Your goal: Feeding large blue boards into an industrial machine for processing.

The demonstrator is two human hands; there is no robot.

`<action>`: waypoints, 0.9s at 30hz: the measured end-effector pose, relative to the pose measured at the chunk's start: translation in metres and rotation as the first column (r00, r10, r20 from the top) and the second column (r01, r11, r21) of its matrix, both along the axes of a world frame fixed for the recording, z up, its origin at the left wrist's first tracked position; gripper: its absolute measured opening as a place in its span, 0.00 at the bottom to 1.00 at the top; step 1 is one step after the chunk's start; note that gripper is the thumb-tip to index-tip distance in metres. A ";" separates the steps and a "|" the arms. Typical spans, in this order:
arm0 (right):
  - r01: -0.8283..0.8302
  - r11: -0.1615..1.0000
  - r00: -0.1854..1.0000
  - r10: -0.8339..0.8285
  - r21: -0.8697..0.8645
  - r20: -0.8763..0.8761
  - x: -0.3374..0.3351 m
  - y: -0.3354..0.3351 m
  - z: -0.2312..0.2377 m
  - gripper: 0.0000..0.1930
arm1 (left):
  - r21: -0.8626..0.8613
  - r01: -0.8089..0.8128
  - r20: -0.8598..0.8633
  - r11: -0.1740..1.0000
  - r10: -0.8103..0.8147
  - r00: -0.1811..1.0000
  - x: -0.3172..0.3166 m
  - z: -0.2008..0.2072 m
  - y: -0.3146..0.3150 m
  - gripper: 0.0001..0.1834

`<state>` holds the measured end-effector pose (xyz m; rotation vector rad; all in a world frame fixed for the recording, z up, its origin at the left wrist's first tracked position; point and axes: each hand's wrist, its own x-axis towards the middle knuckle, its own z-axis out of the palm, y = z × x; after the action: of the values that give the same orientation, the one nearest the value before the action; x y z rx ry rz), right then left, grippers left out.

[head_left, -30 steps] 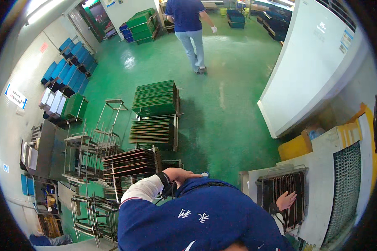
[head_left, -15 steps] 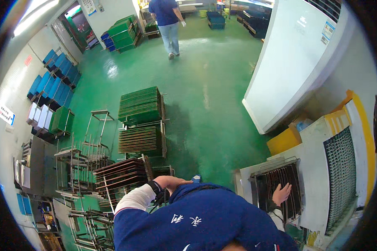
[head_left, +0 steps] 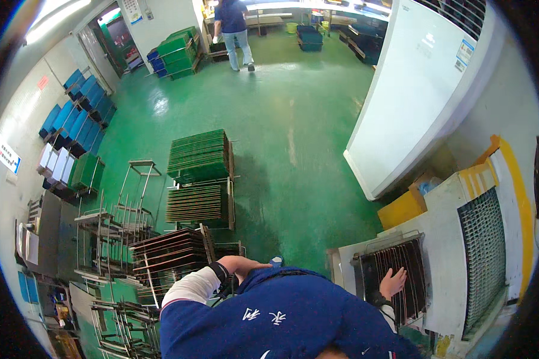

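My right hand (head_left: 393, 283), fingers stretched out, rests on or just above a row of thin dark panels with copper-coloured edges (head_left: 410, 269). These panels stand in a metal-framed rack at the white machine (head_left: 443, 239) on my right; whether the palm touches them I cannot tell. My left hand (head_left: 243, 265) lies against the front of my blue shirt at the waist, fingers extended and nothing visible in it. Close to that hand, on the left, a metal rack holds more dark panels (head_left: 170, 254).
Racks of green panels (head_left: 197, 155) stand ahead on the left, beside bare metal frames (head_left: 117, 227). Blue-panel racks (head_left: 78, 122) line the left wall. A tall white cabinet (head_left: 416, 90) and a yellow box (head_left: 403, 210) are at right. A person (head_left: 232, 30) is at the far end.
The person at the far end has moved slightly farther away and to the left. My view has shifted a little; my right hand stays over the panels and my left at my waist.
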<state>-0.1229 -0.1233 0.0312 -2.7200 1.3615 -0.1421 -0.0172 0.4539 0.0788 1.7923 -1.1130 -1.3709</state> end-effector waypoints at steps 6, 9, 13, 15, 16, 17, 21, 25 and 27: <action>-0.097 0.995 0.995 0.097 0.004 0.014 0.006 0.022 0.010 0.31 | 0.068 0.028 0.021 0.997 -0.030 0.999 -0.007 -0.024 0.009 0.71; -0.086 0.996 0.996 0.086 -0.004 0.035 0.010 0.036 0.011 0.31 | 0.279 -0.024 -0.275 0.960 0.104 0.956 -0.011 -0.078 0.024 0.54; -0.096 0.993 0.992 0.101 -0.072 0.073 0.008 0.030 0.006 0.31 | 0.269 -0.097 -0.501 0.958 0.225 0.836 -0.015 -0.063 0.028 0.46; -0.068 0.995 0.997 0.071 -0.071 0.031 0.011 0.036 0.010 0.31 | 0.235 -0.135 -0.590 0.963 0.252 0.767 -0.023 -0.066 0.032 0.42; -0.072 0.996 0.997 0.073 -0.058 0.027 0.010 0.036 0.008 0.32 | 0.217 -0.148 -0.617 0.965 0.253 0.745 -0.025 -0.065 0.033 0.40; -0.074 0.996 0.997 0.075 -0.045 0.022 0.010 0.035 0.007 0.32 | 0.196 -0.163 -0.630 0.967 0.252 0.735 -0.026 -0.065 0.032 0.38; -0.082 0.996 0.996 0.081 -0.026 -0.023 0.009 0.027 0.006 0.32 | 0.245 -0.058 0.001 0.968 0.059 0.998 -0.024 -0.029 0.025 0.42; -0.124 0.992 0.992 0.124 0.014 -0.035 0.012 0.031 0.011 0.33 | 0.469 -0.240 -0.492 0.850 0.478 0.728 -0.025 -0.057 0.028 0.40; -0.143 0.990 0.989 0.144 0.009 -0.045 0.013 0.038 0.017 0.33 | 0.438 -0.273 -0.493 0.856 0.483 0.723 -0.024 -0.067 0.035 0.39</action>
<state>-0.1096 -0.0853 0.0478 -2.8211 1.1690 -0.0654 -0.0416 0.4891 0.0114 1.5105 -0.1529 -1.7440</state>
